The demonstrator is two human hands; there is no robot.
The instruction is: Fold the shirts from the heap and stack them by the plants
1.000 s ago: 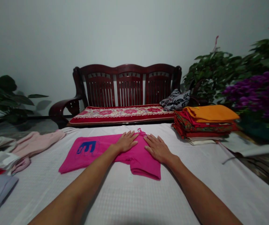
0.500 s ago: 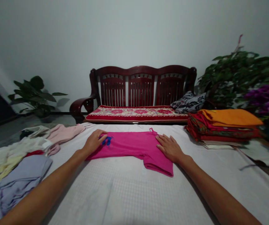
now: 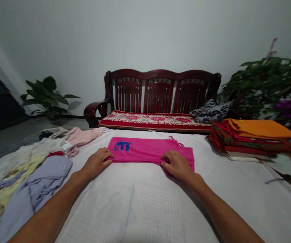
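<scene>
A bright pink garment [image 3: 148,150] with a blue print near its left end lies folded into a long strip on the white-covered table [image 3: 145,206]. My left hand [image 3: 96,162] rests on the strip's near left corner, fingers curled over the edge. At the near right part of the strip, my right hand [image 3: 176,165] has its fingers curled round the fabric edge. A thin pink strap sticks out at the strip's far side.
A heap of loose pale clothes [image 3: 26,172] covers the table's left side. A stack of folded orange and red cloths [image 3: 252,136] sits at the right. Behind the table stands a dark wooden bench [image 3: 158,101] with a red cushion. Potted plants [image 3: 267,84] flank both sides.
The garment's lower leg part has been folded up, so it now forms one narrow strip. Both hands moved to its near edge, and the view shifted left.
</scene>
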